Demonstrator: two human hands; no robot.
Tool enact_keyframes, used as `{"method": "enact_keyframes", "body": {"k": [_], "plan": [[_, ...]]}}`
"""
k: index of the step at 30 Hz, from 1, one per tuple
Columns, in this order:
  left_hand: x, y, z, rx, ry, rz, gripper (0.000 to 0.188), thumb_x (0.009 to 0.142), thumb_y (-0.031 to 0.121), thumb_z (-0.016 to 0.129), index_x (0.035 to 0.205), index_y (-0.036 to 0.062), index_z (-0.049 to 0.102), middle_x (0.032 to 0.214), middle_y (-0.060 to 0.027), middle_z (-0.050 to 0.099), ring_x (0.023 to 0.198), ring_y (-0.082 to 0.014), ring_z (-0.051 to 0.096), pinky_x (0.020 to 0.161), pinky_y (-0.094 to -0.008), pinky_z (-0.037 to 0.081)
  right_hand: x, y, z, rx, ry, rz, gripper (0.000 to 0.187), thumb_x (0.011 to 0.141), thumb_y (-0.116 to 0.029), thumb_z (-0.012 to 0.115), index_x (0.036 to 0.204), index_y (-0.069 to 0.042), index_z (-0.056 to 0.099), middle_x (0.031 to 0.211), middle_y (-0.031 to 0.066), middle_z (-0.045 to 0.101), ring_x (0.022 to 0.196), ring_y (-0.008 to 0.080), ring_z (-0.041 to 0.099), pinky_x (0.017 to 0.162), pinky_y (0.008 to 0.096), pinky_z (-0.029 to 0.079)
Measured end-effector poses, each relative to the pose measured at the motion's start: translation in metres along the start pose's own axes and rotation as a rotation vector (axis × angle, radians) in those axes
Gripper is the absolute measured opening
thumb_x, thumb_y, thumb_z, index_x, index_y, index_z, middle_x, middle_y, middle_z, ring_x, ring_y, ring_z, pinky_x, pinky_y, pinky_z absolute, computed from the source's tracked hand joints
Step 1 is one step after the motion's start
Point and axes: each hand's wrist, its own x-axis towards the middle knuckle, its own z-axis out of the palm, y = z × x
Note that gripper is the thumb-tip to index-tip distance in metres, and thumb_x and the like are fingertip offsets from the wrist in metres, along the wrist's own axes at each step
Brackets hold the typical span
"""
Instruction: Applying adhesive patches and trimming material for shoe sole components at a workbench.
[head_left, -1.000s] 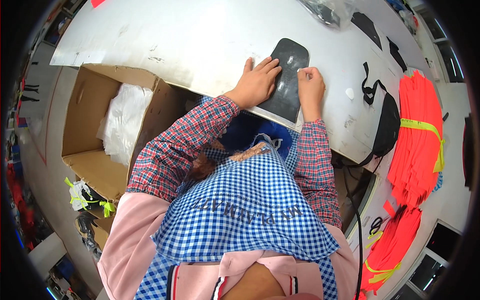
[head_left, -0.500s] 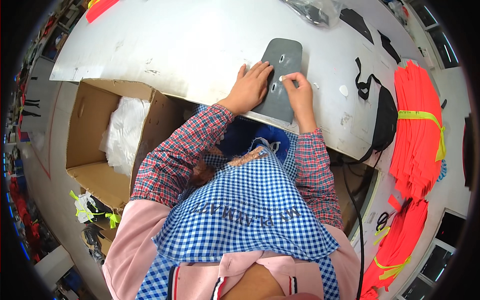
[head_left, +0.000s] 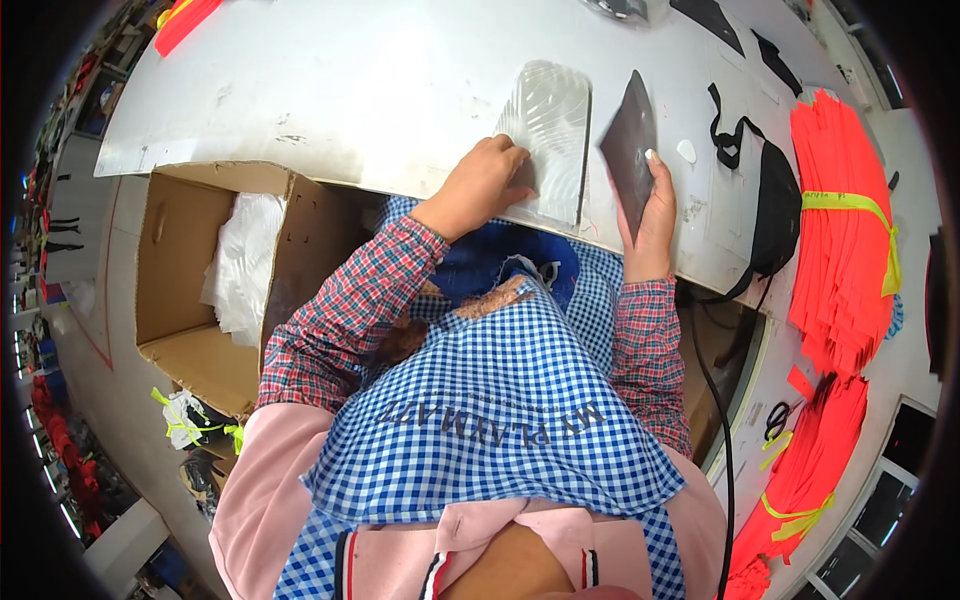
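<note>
On the white table, a pale grey, glossy panel (head_left: 556, 140) with curved streaks and rounded far corners lies near the front edge. My left hand (head_left: 478, 185) is at its left side, fingers curled and thumb at its edge. My right hand (head_left: 652, 222) holds up a dark grey flat template (head_left: 630, 150), tilted steeply to the right of the panel. A small white chalk-like piece (head_left: 650, 155) shows at that hand's fingertip. Farther right on the table lies a small white oval piece (head_left: 686, 151).
A black strapped pouch (head_left: 768, 210) lies right of my right hand. Beyond it are tied bundles of orange-red fabric (head_left: 840, 250). An open cardboard box (head_left: 160, 265) with white sheets (head_left: 245, 270) stands at left. A black cable (head_left: 712, 385) hangs beside my right arm.
The dark template has been lifted off the pale panel and carried right by my right hand. My left hand has shifted slightly left and curled from lying flat on the template.
</note>
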Motion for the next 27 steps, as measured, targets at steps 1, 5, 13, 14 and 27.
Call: {"method": "enact_keyframes", "body": {"k": [1,5,13,14,27], "plan": [[0.005,-0.002,0.0,-0.005,-0.045,-0.03,0.038,0.078,0.012,0.077,0.11,-0.0038,0.067,0.1,-0.0191,0.064,0.095,-0.0349,0.062,0.085,-0.0403,0.053,-0.008,-0.001,-0.001,0.097,-0.048,0.05,0.015,0.099,-0.019,0.058,0.101,-0.006,0.066,0.097,0.005,0.071,0.087,0.0134,0.066,0.101,0.0434,0.048],[0.018,-0.014,0.003,-0.025,-0.082,-0.075,0.022,0.083,0.011,0.071,0.101,-0.0017,0.071,0.096,-0.0192,0.068,0.09,-0.0357,0.067,0.082,-0.0407,0.054,-0.027,0.003,0.0,0.389,-0.273,0.195,0.011,0.098,-0.018,0.058,0.095,-0.009,0.065,0.088,0.0019,0.07,0.08,0.0139,0.067,0.106,0.0604,0.041],[0.024,-0.025,0.009,-0.026,-0.062,-0.069,0.017,0.088,0.011,0.063,0.097,0.0001,0.072,0.093,-0.0201,0.07,0.086,-0.0365,0.069,0.08,-0.0416,0.055,-0.054,0.022,0.015,0.414,-0.443,0.353,0.011,0.097,-0.02,0.061,0.094,-0.01,0.063,0.091,0.0004,0.068,0.083,0.0119,0.067,0.107,0.0598,0.043],[0.024,-0.026,0.009,-0.025,-0.065,-0.073,0.017,0.088,0.011,0.063,0.097,0.0002,0.072,0.093,-0.02,0.07,0.086,-0.0365,0.069,0.08,-0.0417,0.055,-0.057,0.025,0.02,0.389,-0.425,0.364,0.012,0.097,-0.021,0.061,0.096,-0.009,0.063,0.093,0.0011,0.068,0.084,0.0124,0.067,0.105,0.0581,0.045],[0.021,-0.015,-0.003,-0.15,-0.119,-0.141,0.025,0.081,0.016,0.074,0.098,-0.0016,0.071,0.092,-0.0195,0.07,0.087,-0.0352,0.068,0.08,-0.0396,0.054,-0.064,0.009,0.024,0.227,-0.176,0.233,0.014,0.098,-0.02,0.058,0.104,-0.009,0.064,0.102,0.0015,0.071,0.092,0.0105,0.063,0.109,0.0623,0.037]]}}
